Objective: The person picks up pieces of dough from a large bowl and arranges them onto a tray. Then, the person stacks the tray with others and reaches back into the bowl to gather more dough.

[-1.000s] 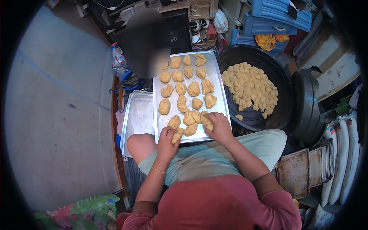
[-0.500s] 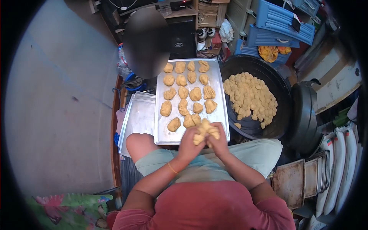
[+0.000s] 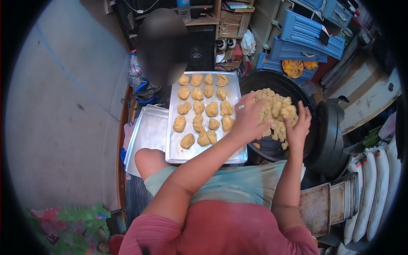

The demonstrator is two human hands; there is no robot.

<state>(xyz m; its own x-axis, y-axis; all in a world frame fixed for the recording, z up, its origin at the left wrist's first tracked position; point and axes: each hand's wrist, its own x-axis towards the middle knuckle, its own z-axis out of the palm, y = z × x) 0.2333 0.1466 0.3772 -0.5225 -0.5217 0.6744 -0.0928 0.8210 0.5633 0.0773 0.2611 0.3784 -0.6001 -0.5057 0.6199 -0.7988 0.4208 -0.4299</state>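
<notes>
1. Step in hand, as judged: loose dough pieces (image 3: 281, 107) are being handled over the dough pile (image 3: 278, 132) in the black basin (image 3: 267, 148), right of the metal tray (image 3: 173, 146).
2. Left hand (image 3: 248, 121): reaches across the body to the pile's left side, fingers spread, not closed on anything visible.
3. Right hand (image 3: 298, 129): at the pile's right side, fingers apart and upward, likewise unclenched.
4. The blurred pieces lie between the two hands; whether they touch either palm, or are being lifted or dropped, cannot be told.
5. Dough lumps (image 3: 187, 141) stand in rough rows on the tray; the left forearm passes over its near right corner.
6. Judgement: picking up pieces from here calls for cupped palms, with the forearm kept clear of the nearest lumps.
</notes>
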